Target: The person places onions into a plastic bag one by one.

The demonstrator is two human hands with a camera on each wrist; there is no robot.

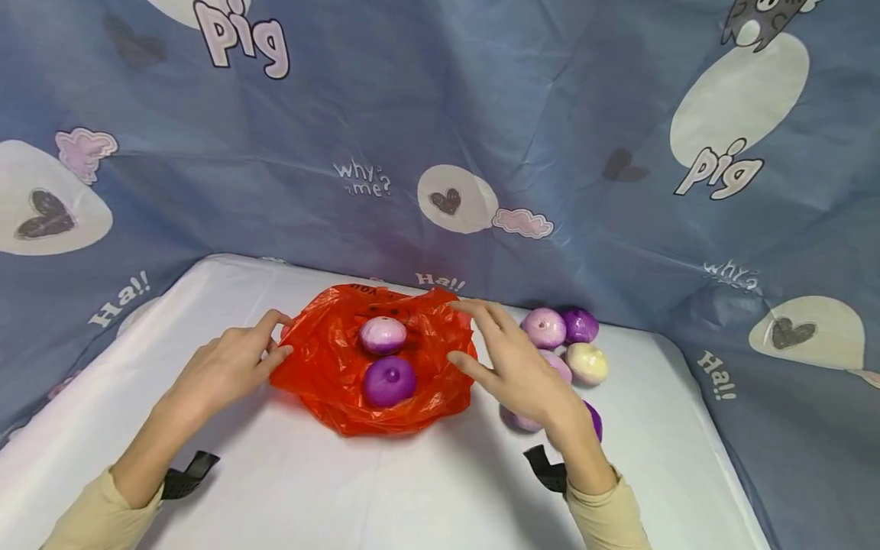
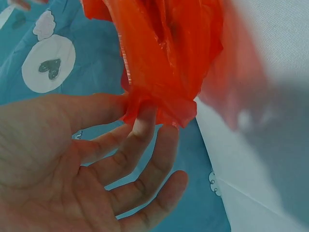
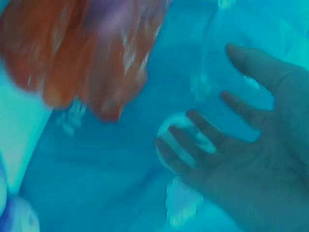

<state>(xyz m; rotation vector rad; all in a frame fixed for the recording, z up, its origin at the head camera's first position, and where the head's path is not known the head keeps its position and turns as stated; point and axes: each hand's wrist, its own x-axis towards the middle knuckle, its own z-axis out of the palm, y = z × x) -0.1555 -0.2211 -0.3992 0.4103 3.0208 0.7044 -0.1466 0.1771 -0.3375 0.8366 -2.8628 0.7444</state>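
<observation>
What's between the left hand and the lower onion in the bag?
In the head view, only the red bag lies between the left hand and that onion.

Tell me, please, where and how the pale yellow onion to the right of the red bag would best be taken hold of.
Probably round its widest part, with the right hand coming from above and the right: the pale yellow onion is round, other onions sit close on its left and far sides, and its right side faces bare tabletop.
</observation>
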